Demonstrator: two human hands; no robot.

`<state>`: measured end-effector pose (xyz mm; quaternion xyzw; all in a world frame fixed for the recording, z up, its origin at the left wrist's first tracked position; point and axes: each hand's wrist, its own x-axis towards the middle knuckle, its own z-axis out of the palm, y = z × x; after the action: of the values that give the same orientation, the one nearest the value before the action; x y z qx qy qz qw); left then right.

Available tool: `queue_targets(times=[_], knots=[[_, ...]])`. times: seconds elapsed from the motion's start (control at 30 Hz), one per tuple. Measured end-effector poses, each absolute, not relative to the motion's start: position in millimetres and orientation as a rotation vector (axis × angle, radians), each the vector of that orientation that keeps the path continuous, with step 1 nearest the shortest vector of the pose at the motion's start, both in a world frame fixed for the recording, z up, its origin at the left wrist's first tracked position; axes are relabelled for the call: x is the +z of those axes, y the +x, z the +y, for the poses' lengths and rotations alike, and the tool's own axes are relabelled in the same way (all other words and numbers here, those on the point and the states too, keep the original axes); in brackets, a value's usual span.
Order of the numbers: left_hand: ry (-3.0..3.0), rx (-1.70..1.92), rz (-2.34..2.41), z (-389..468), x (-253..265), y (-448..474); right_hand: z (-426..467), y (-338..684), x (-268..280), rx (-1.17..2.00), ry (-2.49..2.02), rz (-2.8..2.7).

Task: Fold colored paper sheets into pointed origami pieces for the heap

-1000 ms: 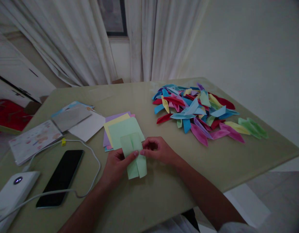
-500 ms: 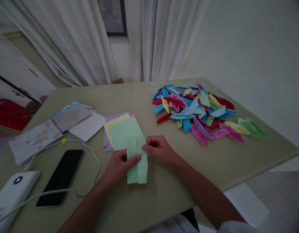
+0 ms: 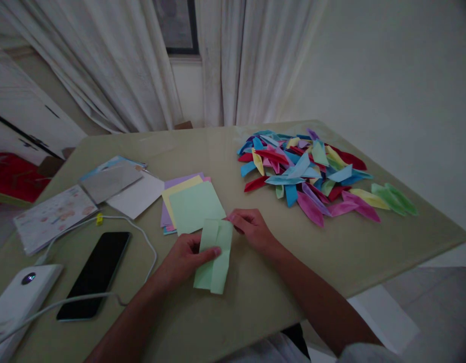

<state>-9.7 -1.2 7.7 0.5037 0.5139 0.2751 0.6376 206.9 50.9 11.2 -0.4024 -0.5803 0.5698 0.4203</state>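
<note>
A light green sheet of paper (image 3: 213, 259), folded into a narrow upright strip with a seam along its length, is held above the table's front part. My left hand (image 3: 187, 257) grips it from the left, thumb across its face and fingers behind. At its top right corner, my right hand (image 3: 251, 227) pinches the edge between thumb and forefinger. Just beyond lies a stack of square coloured paper (image 3: 195, 201), pale green on top, with yellow, purple and pink edges showing beneath.
A heap of folded colourful paper pieces (image 3: 296, 166) covers the table's back right. To the left are a black phone (image 3: 94, 275), a white power bank (image 3: 24, 297), a white cable (image 3: 145, 234), a patterned packet (image 3: 55, 217) and white sheets (image 3: 136, 194). Curtains hang behind.
The folded green paper has tilted to the right at its top and come slightly lower. My right hand has shifted from its right side up to the top right corner.
</note>
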Motion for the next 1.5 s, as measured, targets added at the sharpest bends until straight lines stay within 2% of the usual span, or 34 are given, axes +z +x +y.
queue_targets(times=[0.17,0.37,0.63,0.93,1.23,1.5], knots=[[1.101,0.772,1.235,0.5,3.5,-10.7,55.6,210.4,9.8,1.504,-1.002,-1.452],[1.017,1.095,1.406,2.2,5.9,-11.9,47.2,208.1,7.2,1.723,-0.941,-1.82],[0.94,1.172,1.437,4.0,8.5,-8.9,43.1,204.5,3.7,1.748,-0.923,-1.854],[0.777,1.254,1.433,2.5,6.7,-6.4,38.1,199.5,2.5,1.623,-0.988,-1.856],[0.658,1.515,1.203,7.8,-1.4,-8.1,55.6,213.1,6.2,1.549,-1.011,-1.582],[0.962,1.329,1.33,8.6,1.1,-13.6,60.3,210.9,5.0,1.51,-1.082,-1.25]])
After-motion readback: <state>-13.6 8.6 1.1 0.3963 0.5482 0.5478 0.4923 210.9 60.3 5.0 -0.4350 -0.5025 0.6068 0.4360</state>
